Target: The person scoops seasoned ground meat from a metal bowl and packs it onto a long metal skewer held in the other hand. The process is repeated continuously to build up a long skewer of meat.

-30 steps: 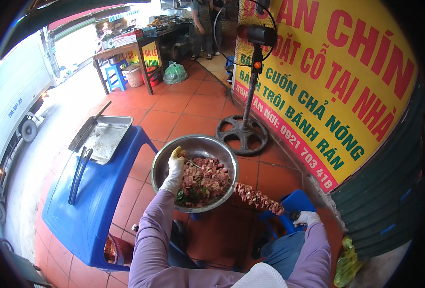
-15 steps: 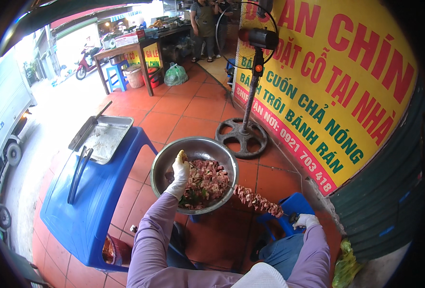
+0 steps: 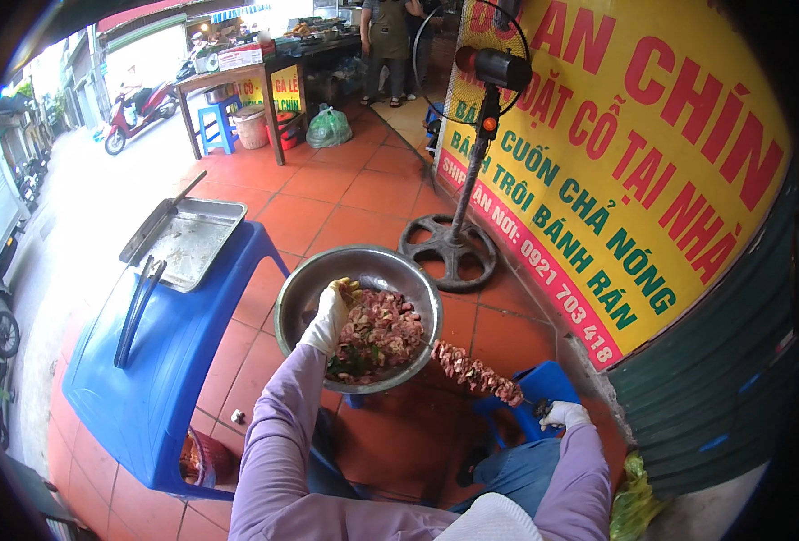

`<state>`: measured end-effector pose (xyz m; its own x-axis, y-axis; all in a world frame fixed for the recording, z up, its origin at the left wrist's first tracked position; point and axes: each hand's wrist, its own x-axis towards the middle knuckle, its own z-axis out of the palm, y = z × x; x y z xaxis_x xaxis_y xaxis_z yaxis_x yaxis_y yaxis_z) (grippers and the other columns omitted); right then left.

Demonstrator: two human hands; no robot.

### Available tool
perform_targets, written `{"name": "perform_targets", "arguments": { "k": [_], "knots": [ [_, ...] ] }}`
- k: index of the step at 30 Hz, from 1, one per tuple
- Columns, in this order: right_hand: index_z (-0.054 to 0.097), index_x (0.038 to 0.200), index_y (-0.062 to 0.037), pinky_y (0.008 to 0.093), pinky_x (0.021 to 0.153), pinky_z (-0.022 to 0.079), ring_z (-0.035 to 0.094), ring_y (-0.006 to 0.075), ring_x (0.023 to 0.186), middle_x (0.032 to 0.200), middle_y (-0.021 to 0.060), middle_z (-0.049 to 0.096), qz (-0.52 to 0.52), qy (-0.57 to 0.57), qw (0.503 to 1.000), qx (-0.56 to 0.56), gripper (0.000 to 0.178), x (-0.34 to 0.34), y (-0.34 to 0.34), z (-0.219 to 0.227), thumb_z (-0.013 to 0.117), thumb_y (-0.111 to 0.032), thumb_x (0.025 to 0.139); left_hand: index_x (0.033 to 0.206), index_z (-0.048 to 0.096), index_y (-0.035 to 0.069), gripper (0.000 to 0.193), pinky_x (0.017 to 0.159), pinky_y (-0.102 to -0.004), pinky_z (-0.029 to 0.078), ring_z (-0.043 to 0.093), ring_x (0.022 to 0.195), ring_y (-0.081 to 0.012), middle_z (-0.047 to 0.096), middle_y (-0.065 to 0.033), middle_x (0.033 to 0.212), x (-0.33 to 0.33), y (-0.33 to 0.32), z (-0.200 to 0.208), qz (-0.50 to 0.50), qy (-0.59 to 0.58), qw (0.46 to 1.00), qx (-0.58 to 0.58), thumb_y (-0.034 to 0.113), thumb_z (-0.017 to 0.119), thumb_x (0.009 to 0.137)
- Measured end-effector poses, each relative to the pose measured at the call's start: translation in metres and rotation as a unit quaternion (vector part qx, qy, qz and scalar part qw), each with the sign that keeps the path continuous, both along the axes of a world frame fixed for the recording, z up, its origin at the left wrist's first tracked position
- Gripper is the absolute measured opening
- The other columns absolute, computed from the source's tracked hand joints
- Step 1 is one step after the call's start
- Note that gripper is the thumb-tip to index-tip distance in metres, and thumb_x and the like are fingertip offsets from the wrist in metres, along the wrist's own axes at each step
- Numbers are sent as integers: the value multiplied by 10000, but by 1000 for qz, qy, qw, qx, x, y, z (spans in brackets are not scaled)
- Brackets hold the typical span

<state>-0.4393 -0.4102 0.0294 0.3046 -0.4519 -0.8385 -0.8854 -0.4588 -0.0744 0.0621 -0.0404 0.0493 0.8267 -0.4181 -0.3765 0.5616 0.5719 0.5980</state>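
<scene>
A wide steel bowl (image 3: 427,356) stands in front of me, with a heap of raw cut meat (image 3: 383,329) and some green leaves in it. My left hand (image 3: 327,320), in a whitish glove, reaches inside its left wall. Its fingers look curled together; whether they pinch a piece of meat I cannot make out. Off to the right, my gloved right hand (image 3: 564,415) is closed round the handle end of a skewer (image 3: 533,402). Meat pieces threaded on the skewer (image 3: 476,372) form a long row, which slants up and left so that the tip reaches the bowl's right rim.
Left of the bowl is a blue plastic table (image 3: 138,397) bearing a metal tray (image 3: 208,236) and black-handled tongs (image 3: 138,311). A basket (image 3: 215,458) sits below. A blue stool (image 3: 553,383) is by my right hand. Beyond the bowl stands a fan (image 3: 454,248) beside a yellow sign (image 3: 589,135).
My left hand has dipped slightly into the bowl, its fingers more curled. My right hand still holds the skewer in about the same place. On the street, a red scooter has moved left.
</scene>
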Motion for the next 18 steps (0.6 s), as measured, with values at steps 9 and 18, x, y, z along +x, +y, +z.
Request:
{"name": "perform_targets", "arguments": {
  "k": [9,18],
  "knots": [
    [729,757,-155,323,548,404,494,118,588,636,-23,567,17,25,999,-12,140,1,16,23,702,-287,792,1054,597,71,254,656,-395,498,578,660,-225,622,-74,864,-85,-40,8,-210,-3,972,104,217,476,885],
    [732,785,-163,300,513,378,466,104,553,617,-34,544,-15,23,999,18,137,-10,2,2,690,-290,812,1077,627,62,313,845,-418,488,619,955,-347,636,-193,1016,-10,30,-39,-143,-387,581,701,233,505,846]
  ]
}}
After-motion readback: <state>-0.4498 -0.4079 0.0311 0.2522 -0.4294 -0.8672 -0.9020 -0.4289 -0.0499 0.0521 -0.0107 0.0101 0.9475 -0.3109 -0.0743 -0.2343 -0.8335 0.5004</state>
